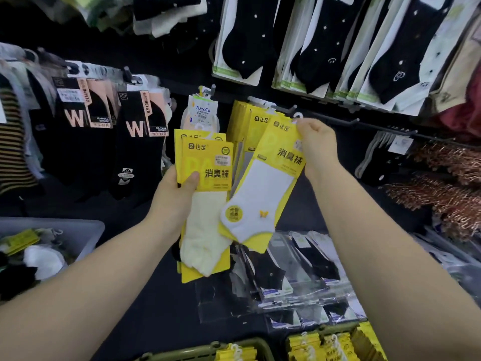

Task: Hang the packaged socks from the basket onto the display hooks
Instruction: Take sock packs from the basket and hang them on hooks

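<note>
Our left hand grips a stack of yellow sock packs. The thumb presses on the front card and the fingers curl behind it. The stack stands upright, with its card tops above the hand and the cream sock hanging below it.

Our right hand pinches the top right corner of a single sock pack holding a white sock. This pack hangs below and to the left of the hand, tilted, and its lower end overlaps the stack's right edge. Its white hanger loop sits just above the fingertips, near the tip of the display hook. Matching hung packs are on that hook.

The olive basket at the bottom edge holds further yellow packs.
</note>
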`<state>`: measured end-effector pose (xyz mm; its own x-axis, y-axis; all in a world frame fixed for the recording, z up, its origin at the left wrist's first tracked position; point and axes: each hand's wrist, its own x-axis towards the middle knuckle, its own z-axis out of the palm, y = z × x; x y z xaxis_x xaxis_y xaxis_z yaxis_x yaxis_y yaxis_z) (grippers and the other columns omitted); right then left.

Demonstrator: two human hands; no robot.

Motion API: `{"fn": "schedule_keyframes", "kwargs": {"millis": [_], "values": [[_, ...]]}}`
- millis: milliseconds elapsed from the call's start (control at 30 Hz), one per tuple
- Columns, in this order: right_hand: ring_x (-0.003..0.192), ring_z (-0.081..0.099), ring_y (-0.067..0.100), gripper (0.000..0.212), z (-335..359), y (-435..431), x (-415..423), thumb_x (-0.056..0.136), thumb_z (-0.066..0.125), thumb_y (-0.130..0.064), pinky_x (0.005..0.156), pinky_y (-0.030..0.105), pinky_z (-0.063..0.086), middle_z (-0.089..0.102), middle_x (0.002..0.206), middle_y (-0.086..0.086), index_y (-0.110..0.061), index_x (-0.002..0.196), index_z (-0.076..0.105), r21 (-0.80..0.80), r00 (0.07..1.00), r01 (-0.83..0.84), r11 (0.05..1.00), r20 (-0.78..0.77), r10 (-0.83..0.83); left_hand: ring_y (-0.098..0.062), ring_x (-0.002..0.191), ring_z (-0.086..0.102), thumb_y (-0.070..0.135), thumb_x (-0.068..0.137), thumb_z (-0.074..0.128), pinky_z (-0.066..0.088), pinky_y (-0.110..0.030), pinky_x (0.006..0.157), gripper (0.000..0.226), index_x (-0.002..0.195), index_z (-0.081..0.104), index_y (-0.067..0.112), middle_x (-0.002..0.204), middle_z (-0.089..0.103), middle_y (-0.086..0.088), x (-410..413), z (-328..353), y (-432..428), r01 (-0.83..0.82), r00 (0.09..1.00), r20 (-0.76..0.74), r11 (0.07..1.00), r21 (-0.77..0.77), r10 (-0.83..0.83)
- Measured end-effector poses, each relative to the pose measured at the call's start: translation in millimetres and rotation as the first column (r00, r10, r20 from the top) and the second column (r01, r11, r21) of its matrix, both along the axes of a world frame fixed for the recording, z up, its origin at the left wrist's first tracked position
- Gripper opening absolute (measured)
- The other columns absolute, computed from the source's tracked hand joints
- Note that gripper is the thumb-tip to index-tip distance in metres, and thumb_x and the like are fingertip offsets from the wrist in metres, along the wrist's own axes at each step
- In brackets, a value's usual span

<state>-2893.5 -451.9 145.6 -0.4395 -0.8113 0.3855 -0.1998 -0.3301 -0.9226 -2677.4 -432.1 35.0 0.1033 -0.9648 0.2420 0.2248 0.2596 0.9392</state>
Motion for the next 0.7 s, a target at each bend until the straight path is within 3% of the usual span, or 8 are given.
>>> {"fn": "schedule_keyframes", "kwargs": {"millis": [133,267,367,467,533,600,633,700], "values": [[0.092,0.062,0.02,0.011,20.2,-17.4,-1.1,0.086,0.067,-0.021,0.09,0.045,0.052,0.067,0.09,0.0,-0.027,0.077,0.071,-0.037,0.991,-0.043,0.998,-0.125,0.038,-0.013,0.09,0.068,0.018,0.099,0.048,0.052,-0.031,0.073,0.021,0.095,0.059,0.035,0.1,0.071,0.005,13.8,-0.4,-2.9,-0.041,0.998,0.043,0.999,0.005,0.04],[0.106,0.063,0.025,0.004,21.5,-36.2,4.5,0.085,0.071,-0.022,0.09,0.041,0.053,0.071,0.099,0.005,-0.021,0.089,0.073,0.037,0.993,-0.095,0.995,-0.071,0.097,-0.008,0.081,0.071,0.018,0.099,0.048,0.051,-0.025,0.064,0.021,0.096,0.061,0.034,0.093,0.073,0.009,19.3,-4.7,-4.7,-0.018,1.0,0.003,0.999,0.038,0.017],[0.1,0.065,0.028,0.005,25.7,-54.2,8.1,0.088,0.067,-0.019,0.087,0.038,0.054,0.07,0.093,0.008,-0.018,0.085,0.071,0.108,0.997,-0.053,0.993,-0.045,0.058,-0.007,0.079,0.072,0.017,0.098,0.047,0.051,-0.026,0.064,0.023,0.098,0.063,0.033,0.093,0.075,0.008,11.4,-5.9,-1.9,0.062,0.998,-0.006,0.996,0.057,-0.062],[0.073,0.058,0.018,0.019,29.7,-59.2,17.3,0.092,0.06,-0.033,0.073,0.029,0.047,0.055,0.071,0.0,-0.016,0.089,0.065,0.229,0.989,0.107,0.968,-0.129,-0.079,-0.009,0.079,0.071,0.014,0.098,0.042,0.05,-0.029,0.067,0.03,0.099,0.065,0.033,0.089,0.075,0.009,1.4,-2.4,1.2,0.136,0.991,-0.005,0.989,0.063,-0.136],[0.068,0.056,0.015,0.019,22.2,-57.7,19.1,0.089,0.063,-0.022,0.07,0.029,0.05,0.06,0.085,0.001,-0.012,0.105,0.065,0.155,0.984,0.179,0.971,-0.024,-0.178,-0.009,0.082,0.071,0.013,0.098,0.04,0.051,-0.027,0.068,0.03,0.108,0.062,0.031,0.094,0.074,0.007,-1.7,0.7,1.5,0.17,0.985,-0.009,0.983,0.066,-0.17],[0.066,0.052,0.013,0.009,4.5,-46.5,19.4,0.087,0.057,-0.009,0.063,0.029,0.051,0.059,0.086,0.001,-0.014,0.091,0.063,0.064,0.969,0.227,0.972,0.085,-0.232,-0.012,0.094,0.069,0.013,0.099,0.041,0.054,-0.03,0.075,0.031,0.12,0.058,0.029,0.108,0.071,0.004,-3.4,3.5,2.8,0.206,0.979,-0.009,0.976,0.071,-0.206],[0.062,0.048,0.01,0.011,-5.3,-37.0,23.9,0.086,0.054,-0.009,0.055,0.022,0.047,0.055,0.078,-0.002,-0.017,0.08,0.059,0.03,0.979,0.184,0.982,0.082,-0.186,-0.015,0.101,0.067,0.014,0.1,0.042,0.054,-0.033,0.082,0.031,0.123,0.057,0.028,0.116,0.068,0.002,-4.3,4.3,3.7,0.223,0.975,-0.014,0.972,0.071,-0.222],[0.058,0.051,0.003,0.012,-23.4,-15.8,37.7,0.087,0.061,-0.021,0.046,0.011,0.041,0.054,0.072,-0.01,-0.02,0.075,0.059,0.038,0.997,-0.026,0.999,-0.078,0.029,-0.018,0.106,0.065,0.016,0.1,0.045,0.053,-0.034,0.087,0.027,0.12,0.058,0.028,0.123,0.065,0.0,-7.5,5.1,6.1,0.247,0.969,-0.026,0.967,0.055,-0.246]]}}
